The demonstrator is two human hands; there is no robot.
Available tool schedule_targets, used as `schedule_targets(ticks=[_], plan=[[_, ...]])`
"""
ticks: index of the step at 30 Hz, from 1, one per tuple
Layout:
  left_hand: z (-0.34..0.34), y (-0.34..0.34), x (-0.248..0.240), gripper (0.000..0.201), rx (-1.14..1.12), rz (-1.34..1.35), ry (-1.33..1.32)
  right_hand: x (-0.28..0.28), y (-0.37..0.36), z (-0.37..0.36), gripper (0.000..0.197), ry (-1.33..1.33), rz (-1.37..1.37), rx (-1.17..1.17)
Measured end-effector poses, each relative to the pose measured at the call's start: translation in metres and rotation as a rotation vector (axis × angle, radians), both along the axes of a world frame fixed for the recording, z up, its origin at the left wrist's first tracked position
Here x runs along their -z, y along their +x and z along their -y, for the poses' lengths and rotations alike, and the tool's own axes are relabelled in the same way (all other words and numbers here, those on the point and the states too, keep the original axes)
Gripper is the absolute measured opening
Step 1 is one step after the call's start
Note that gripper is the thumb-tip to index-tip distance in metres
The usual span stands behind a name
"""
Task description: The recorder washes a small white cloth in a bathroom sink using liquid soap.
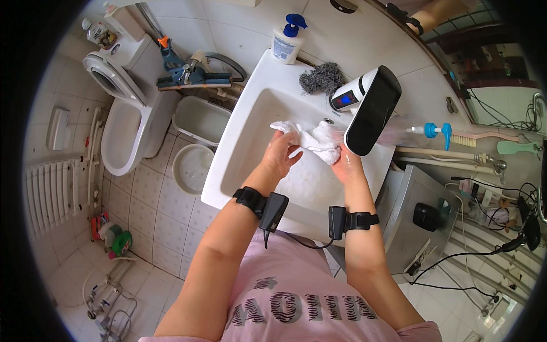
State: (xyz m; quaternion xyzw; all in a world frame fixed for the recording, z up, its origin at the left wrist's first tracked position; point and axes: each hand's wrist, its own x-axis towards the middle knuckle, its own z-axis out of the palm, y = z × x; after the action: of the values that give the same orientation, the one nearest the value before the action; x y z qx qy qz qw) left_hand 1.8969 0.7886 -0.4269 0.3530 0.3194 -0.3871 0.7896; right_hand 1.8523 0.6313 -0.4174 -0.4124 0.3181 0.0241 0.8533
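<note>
A wet, crumpled white cloth [314, 141] is stretched between my hands over the sink basin [250, 137]. My left hand [278, 154] grips its left end, the thumb standing a little apart. At the cloth's right end, my right hand [347, 165] holds on beneath the faucet's spout; some of its fingers are hidden by the cloth and the faucet. The faucet [373, 111] is white with a wide black top and a small lit display. Water seems to run from it onto the cloth. Black straps with small boxes sit on both my forearms.
On the sink's back rim stand a pump bottle [286, 43] with a blue top and a grey scrubbing mesh [322, 78]. A clear bottle with a blue pump [437, 130] and brushes are at the right. Left are a white bucket [194, 169], a tub [202, 121] and a toilet [122, 134].
</note>
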Motion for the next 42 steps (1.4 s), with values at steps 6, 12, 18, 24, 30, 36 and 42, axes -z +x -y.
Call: schedule_targets(ticks=[6,12,18,24,30,36,42], plan=[[0.004,-0.011,0.003,0.037,0.080,0.008,0.034,-0.013,-0.003,-0.005,0.033,0.108,0.046,0.052],[-0.004,-0.016,0.009,0.042,0.144,0.032,0.119,-0.016,-0.003,-0.004,0.033,-0.050,-0.057,-0.003],[-0.016,-0.017,0.012,0.064,0.431,0.094,0.287,-0.031,0.002,-0.009,0.030,-0.127,-0.057,-0.082],[0.005,-0.004,0.026,0.082,0.328,0.678,0.831,-0.030,0.004,0.002,0.043,-0.086,-0.080,-0.292],[0.011,0.021,-0.013,0.050,0.485,0.800,0.066,-0.052,0.013,0.002,0.044,-0.205,0.032,-0.423],[-0.003,0.041,-0.036,0.031,0.468,0.621,0.120,-0.049,0.003,0.022,0.058,-0.397,-0.044,-0.492],[-0.002,0.049,-0.043,0.034,0.215,0.465,-0.075,-0.041,0.002,0.030,0.055,-0.264,0.047,-0.329]])
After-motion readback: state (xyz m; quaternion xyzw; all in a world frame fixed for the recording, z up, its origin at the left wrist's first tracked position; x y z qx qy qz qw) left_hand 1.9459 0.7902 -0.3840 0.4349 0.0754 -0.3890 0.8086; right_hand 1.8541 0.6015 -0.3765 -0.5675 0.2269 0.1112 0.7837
